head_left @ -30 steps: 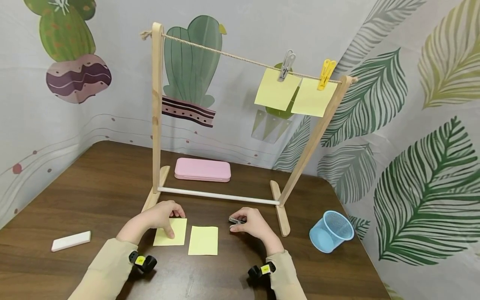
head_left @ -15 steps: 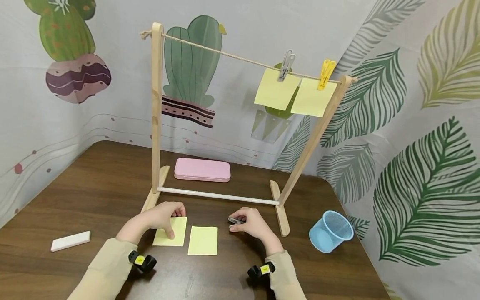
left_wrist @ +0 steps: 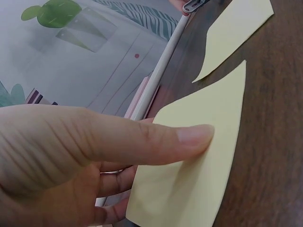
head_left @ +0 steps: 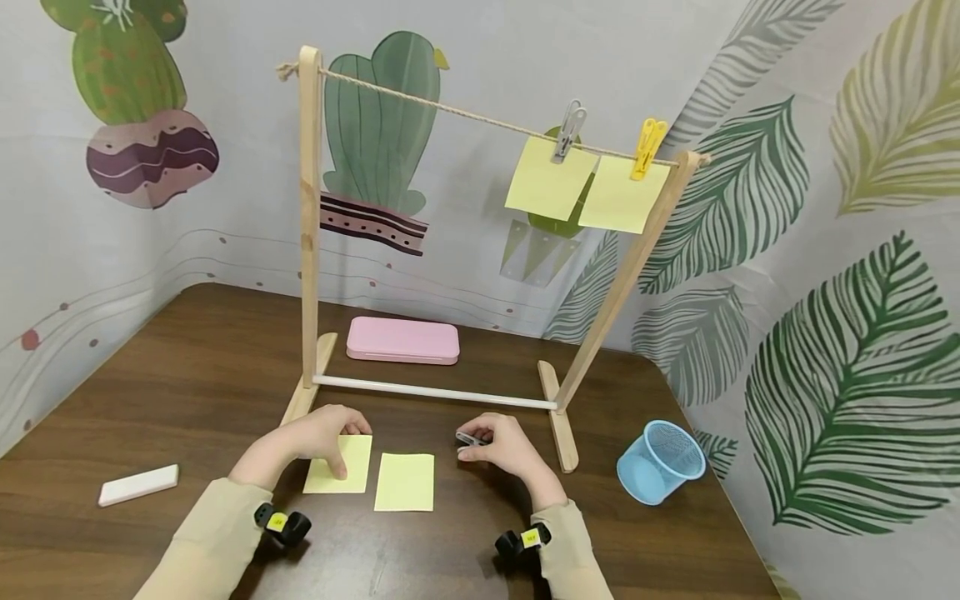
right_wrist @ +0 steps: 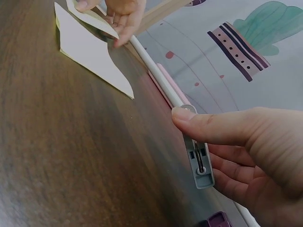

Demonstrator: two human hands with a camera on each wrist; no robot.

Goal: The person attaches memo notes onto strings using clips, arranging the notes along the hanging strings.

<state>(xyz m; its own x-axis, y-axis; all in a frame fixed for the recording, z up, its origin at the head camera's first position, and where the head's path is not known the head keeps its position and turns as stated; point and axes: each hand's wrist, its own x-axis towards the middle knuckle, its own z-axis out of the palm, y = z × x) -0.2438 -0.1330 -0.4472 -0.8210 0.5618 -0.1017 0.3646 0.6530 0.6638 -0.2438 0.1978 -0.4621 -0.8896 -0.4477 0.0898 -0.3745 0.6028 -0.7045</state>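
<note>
My left hand (head_left: 324,440) pinches a yellow sticky note (left_wrist: 194,137), thumb on its face and the other fingers behind it. A second yellow sticky note (head_left: 405,482) lies on the table just right of it, between the hands. In my right hand (head_left: 506,447) a grey clothespin (right_wrist: 198,163) is held between thumb and fingers, a little above the table. Overhead, a rope (head_left: 450,108) carries two more notes: one note (head_left: 550,179) under a grey clothespin (head_left: 570,132), the other note (head_left: 624,196) under a yellow clothespin (head_left: 648,148).
The rope runs between the posts of a wooden stand (head_left: 309,217) with a white bottom bar (head_left: 435,392). Behind the bar lies a pink case (head_left: 402,340). A white block (head_left: 138,485) is at left, a blue mesh cup (head_left: 660,462) at right. A purple piece (right_wrist: 218,220) shows near the right hand.
The head view has shifted very slightly. Both hands keep their places and their holds on the sticky note and the clothespin.
</note>
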